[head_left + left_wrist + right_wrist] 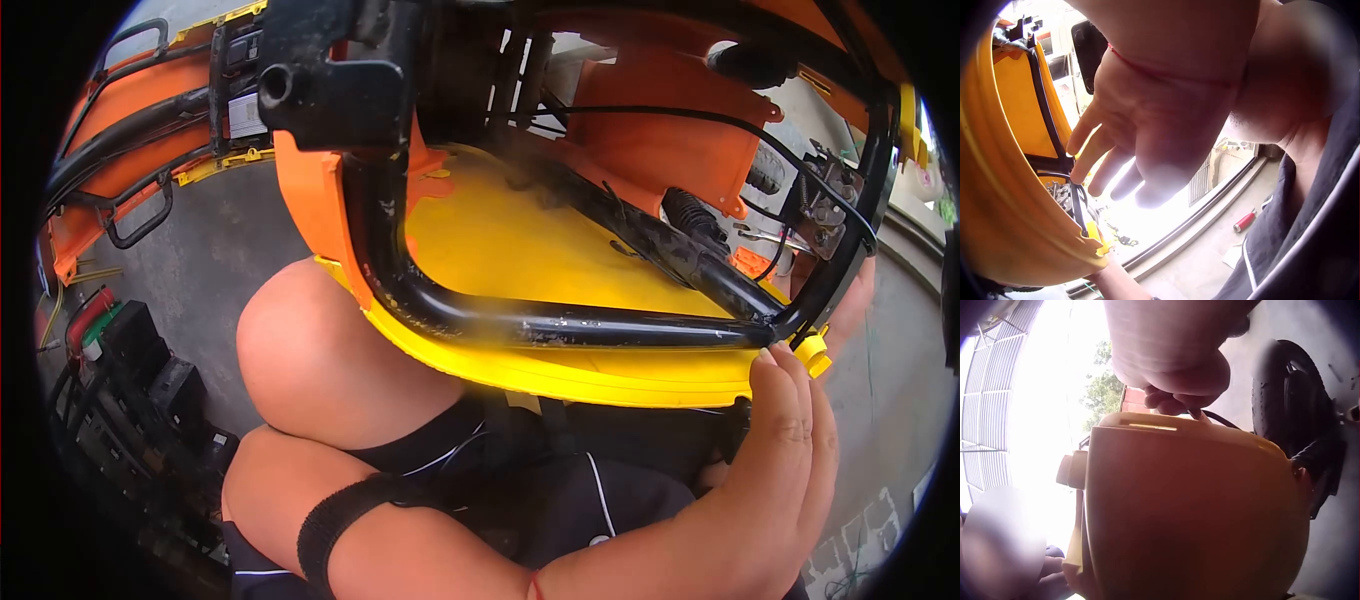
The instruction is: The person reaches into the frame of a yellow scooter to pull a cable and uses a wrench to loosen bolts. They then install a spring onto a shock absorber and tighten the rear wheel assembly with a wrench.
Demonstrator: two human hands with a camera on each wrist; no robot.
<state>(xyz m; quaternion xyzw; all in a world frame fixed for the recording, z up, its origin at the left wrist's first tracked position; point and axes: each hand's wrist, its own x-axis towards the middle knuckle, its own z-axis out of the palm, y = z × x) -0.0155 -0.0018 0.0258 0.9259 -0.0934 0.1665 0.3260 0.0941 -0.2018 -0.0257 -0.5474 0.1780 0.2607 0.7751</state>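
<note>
A yellow plastic body panel [560, 250] with a raised rim lies against a bent black tubular frame [600, 327] over the person's lap. My left hand [790, 440] reaches up to the panel's right corner, fingers mostly straight, fingertips at the rim beside the tube joint. In the left wrist view the palm and spread fingers show beside the panel. Behind the frame, my right hand [856, 295] is mostly hidden. Its fingers [1163, 400] look bent at the panel's upper edge in the right wrist view; I cannot tell what they hold. A metal bracket [830, 205] with cables sits above.
Orange panels [650, 130] and a thin black cable cross the frame's far side. Another orange and black frame [140, 140] stands at left, above black boxes [150, 350] on the floor. A tyre [1266, 400] is beyond the right hand. A red cylinder [1245, 220] lies on the floor.
</note>
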